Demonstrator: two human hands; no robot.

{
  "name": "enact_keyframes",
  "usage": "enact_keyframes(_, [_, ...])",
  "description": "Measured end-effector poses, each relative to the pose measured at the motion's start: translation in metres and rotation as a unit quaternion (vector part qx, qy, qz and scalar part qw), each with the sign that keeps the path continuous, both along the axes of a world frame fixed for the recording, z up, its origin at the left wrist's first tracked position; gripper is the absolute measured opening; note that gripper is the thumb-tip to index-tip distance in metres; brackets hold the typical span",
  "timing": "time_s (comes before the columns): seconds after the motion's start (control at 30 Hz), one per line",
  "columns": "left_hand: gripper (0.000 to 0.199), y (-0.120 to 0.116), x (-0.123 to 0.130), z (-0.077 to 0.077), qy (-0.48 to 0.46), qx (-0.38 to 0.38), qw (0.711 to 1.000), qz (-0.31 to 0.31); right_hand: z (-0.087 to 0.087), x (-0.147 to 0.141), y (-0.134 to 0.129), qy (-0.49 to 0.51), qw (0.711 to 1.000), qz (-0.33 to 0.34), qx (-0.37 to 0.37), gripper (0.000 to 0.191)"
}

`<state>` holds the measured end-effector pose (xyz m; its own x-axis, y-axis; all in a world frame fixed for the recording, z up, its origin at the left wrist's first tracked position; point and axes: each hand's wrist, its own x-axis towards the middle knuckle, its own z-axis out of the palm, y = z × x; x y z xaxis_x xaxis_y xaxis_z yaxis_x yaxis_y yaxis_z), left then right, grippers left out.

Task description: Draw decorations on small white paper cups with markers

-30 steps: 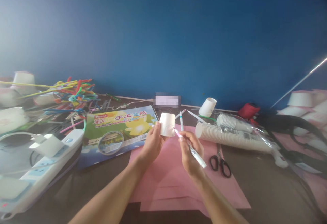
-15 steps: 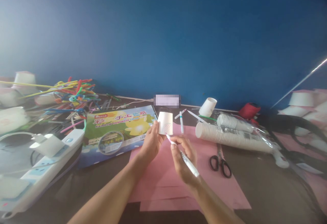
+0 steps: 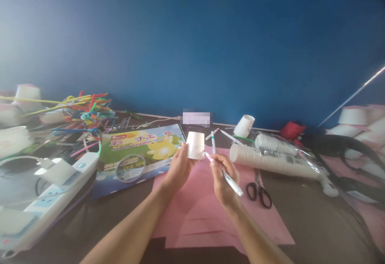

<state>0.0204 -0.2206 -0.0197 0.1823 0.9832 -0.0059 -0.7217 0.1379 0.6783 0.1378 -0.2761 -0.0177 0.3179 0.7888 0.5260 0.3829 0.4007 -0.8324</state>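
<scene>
My left hand grips a white paper cup by its left side, holding it upside down above pink paper. Faint curved lines show low on the cup's front. In my right hand is a white marker, pinched like a pen. Its pinkish tip is at the lower right edge of the cup; whether it touches the cup I cannot tell. Behind the hands lie several more markers, one with a blue band.
Left of the hands lies a colored paper pack, with a power strip and pipe cleaners farther left. Scissors, stacked paper cups in plastic and a single cup are on the right. A blue wall rises behind.
My right hand and the marker have moved right, from under the cup's front to its lower right edge. The cup has shifted slightly right, and its drawn lines show more clearly.
</scene>
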Motion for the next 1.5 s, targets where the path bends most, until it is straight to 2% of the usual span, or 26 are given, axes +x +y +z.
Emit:
enact_keyframes(0.17, [0.043, 0.001, 0.000, 0.001, -0.004, -0.008, 1.000, 0.010, 0.000, -0.001, -0.002, -0.014, 1.000, 0.008, 0.007, 0.015])
enact_keyframes(0.5, [0.039, 0.001, -0.001, 0.005, 0.013, -0.053, 0.998, 0.038, -0.002, -0.011, -0.013, -0.027, 0.996, 0.084, 0.018, 0.015])
enact_keyframes(0.6, [0.038, 0.002, -0.001, 0.002, 0.010, -0.038, 0.999, 0.036, -0.001, -0.009, -0.012, -0.019, 0.997, 0.076, 0.015, 0.015])
enact_keyframes(0.77, [0.040, 0.004, -0.002, -0.002, -0.006, -0.014, 1.000, 0.021, 0.002, -0.003, -0.004, 0.045, 0.999, 0.024, -0.010, 0.015])
enact_keyframes(0.93, [0.045, 0.002, -0.004, 0.001, -0.002, 0.013, 1.000, -0.009, 0.003, -0.003, 0.000, 0.080, 0.996, 0.036, -0.032, 0.015])
enact_keyframes(1.27, [0.040, 0.007, -0.003, -0.004, -0.010, -0.029, 0.999, 0.035, 0.001, -0.005, -0.005, 0.032, 0.998, 0.045, -0.029, 0.017])
enact_keyframes(1.5, [0.036, 0.006, -0.003, 0.000, -0.001, -0.043, 0.998, 0.043, 0.002, -0.009, -0.011, 0.019, 0.997, 0.072, -0.027, 0.017])
